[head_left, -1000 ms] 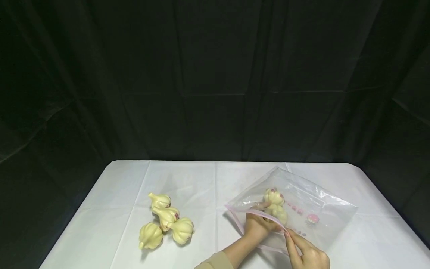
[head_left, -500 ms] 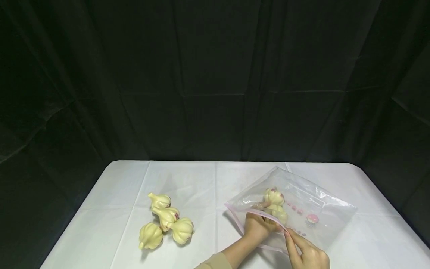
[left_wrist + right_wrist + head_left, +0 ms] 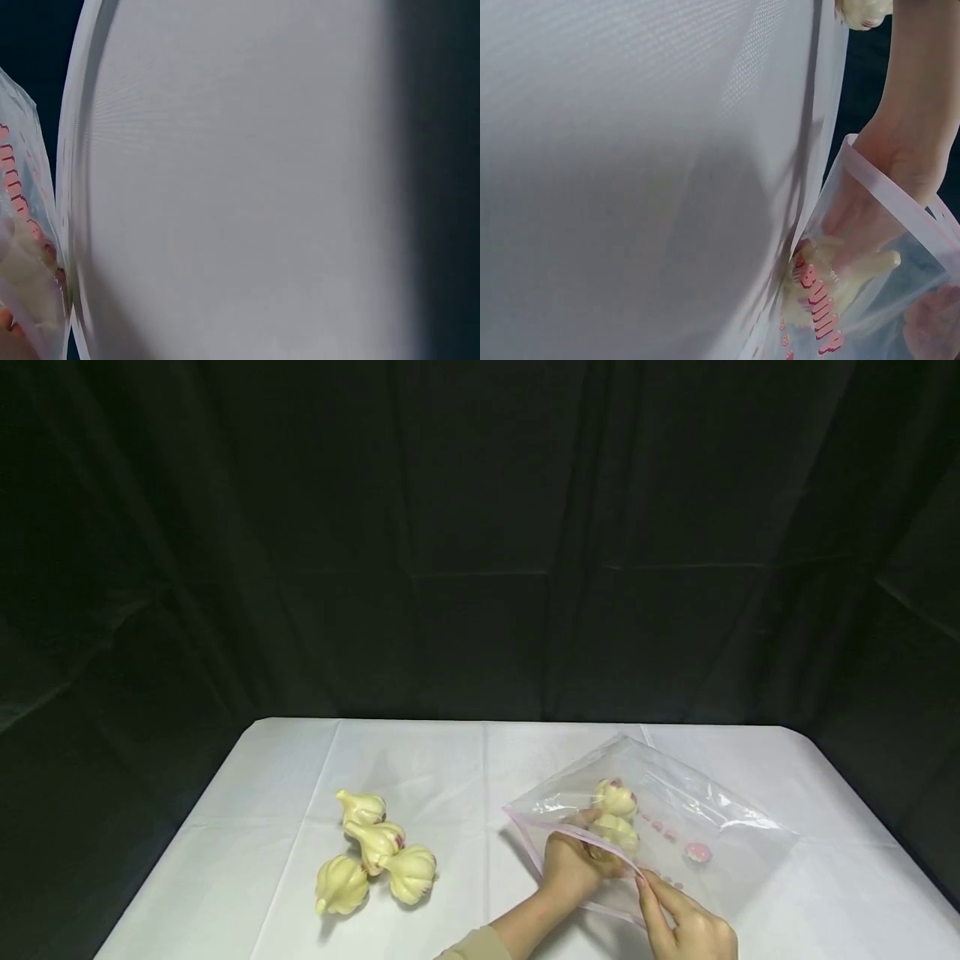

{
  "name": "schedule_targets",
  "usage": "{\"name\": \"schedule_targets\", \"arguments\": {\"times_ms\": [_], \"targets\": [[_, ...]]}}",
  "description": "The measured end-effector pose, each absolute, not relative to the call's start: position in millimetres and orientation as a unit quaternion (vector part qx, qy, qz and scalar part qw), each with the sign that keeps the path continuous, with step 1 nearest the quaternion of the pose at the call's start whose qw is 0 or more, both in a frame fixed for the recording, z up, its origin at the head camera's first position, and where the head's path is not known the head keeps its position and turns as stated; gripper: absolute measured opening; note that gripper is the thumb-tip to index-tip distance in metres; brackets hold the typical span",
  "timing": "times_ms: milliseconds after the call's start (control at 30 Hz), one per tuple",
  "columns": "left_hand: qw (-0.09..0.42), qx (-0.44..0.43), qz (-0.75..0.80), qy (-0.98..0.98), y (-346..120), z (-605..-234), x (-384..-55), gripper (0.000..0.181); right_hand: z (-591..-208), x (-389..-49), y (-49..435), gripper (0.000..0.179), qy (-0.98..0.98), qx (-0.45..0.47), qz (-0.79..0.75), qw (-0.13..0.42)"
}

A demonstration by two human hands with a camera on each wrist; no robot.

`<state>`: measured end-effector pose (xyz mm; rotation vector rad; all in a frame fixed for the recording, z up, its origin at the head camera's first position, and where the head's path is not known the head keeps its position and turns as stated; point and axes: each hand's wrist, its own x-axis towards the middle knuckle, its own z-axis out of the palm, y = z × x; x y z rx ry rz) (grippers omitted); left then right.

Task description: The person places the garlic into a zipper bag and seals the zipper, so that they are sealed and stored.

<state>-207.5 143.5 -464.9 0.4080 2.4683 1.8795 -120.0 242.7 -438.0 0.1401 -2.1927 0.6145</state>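
A clear zip bag (image 3: 738, 827) with a pink rim and pink print lies on the right half of the table. My left hand (image 3: 570, 867) reaches in through its mouth and holds a garlic bulb (image 3: 618, 833); the film partly blurs the fingers. Just beyond, touching or nearly so, is another garlic bulb (image 3: 617, 797) inside the bag. My right hand (image 3: 688, 920) pinches the bag's pink rim between thumb and fingers. The right wrist view shows the left hand (image 3: 862, 206) through the film, with a pale bulb (image 3: 840, 281) at its fingertips.
Several garlic bulbs lie in a cluster on the left of the white-covered table (image 3: 225, 893), among them a front one (image 3: 341, 885) and a back one (image 3: 363, 808). A black curtain (image 3: 480, 543) hangs behind the table.
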Motion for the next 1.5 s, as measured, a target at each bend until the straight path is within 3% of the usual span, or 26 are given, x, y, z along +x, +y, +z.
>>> {"name": "schedule_targets", "arguments": {"times_ms": [233,533,900,1500], "targets": [[0.005,0.155,0.593,0.790,122.4,-462.5,-200.5,0.068,-439.6,-122.5,248.0,0.016,-0.870,0.073,0.242,0.425],[0.069,0.148,0.607,0.778,72.5,-456.4,-183.3,0.068,-439.1,-126.1,256.1,0.016,-0.871,0.063,0.244,0.422],[0.102,0.088,0.676,0.725,15.3,-458.1,-168.7,0.068,-438.1,-128.3,265.9,0.016,-0.880,0.035,0.240,0.409],[0.052,0.060,0.723,0.686,-28.0,-449.1,-170.7,0.069,-431.5,-128.9,266.8,0.016,-0.889,-0.022,0.231,0.394]]}}
